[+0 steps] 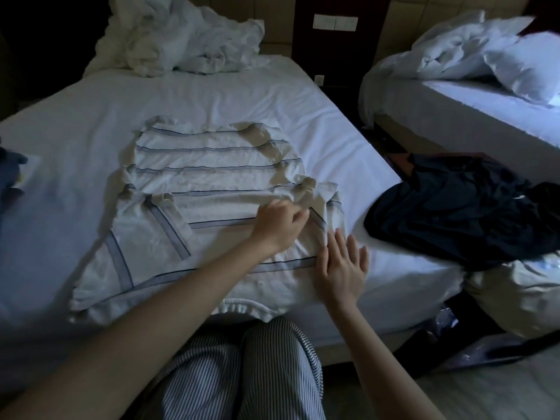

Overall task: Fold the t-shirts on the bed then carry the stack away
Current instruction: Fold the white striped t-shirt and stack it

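Note:
A white t-shirt with thin dark stripes [212, 165] lies spread flat on the bed [75, 122], collar end nearest me. Its left sleeve is folded in over the body. My left hand [280, 221] reaches across the shirt and pinches a bunched fold of the right sleeve near the shoulder. My right hand [342, 262] lies flat with straight fingers on the shirt's right edge and the sheet beside it. A heap of dark clothes [454, 207] sits on the bed's right corner.
A crumpled white duvet [181, 40] is piled at the head of the bed. A second bed [472, 113] with a pillow stands to the right, across a narrow gap. Something blue [12, 174] shows at the left edge. My striped trousers [242, 374] are below.

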The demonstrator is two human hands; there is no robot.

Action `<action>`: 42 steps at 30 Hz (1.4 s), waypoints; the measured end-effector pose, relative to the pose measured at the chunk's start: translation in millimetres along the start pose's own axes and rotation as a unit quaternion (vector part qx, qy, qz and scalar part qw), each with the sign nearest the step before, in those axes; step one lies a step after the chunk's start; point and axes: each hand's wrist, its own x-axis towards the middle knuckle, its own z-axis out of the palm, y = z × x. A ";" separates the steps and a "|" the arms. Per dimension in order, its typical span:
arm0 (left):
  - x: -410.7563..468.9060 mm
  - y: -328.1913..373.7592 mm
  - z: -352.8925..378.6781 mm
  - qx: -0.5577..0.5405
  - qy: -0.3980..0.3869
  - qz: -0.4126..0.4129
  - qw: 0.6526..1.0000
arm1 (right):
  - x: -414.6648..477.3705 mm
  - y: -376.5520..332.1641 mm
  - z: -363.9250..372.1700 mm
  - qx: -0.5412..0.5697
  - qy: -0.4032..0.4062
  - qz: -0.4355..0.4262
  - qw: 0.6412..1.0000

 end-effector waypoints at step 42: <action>123.6 52.6 31.6 0.073 -0.259 0.065 0.961 | 98.3 80.1 -76.6 0.399 -0.113 0.276 0.867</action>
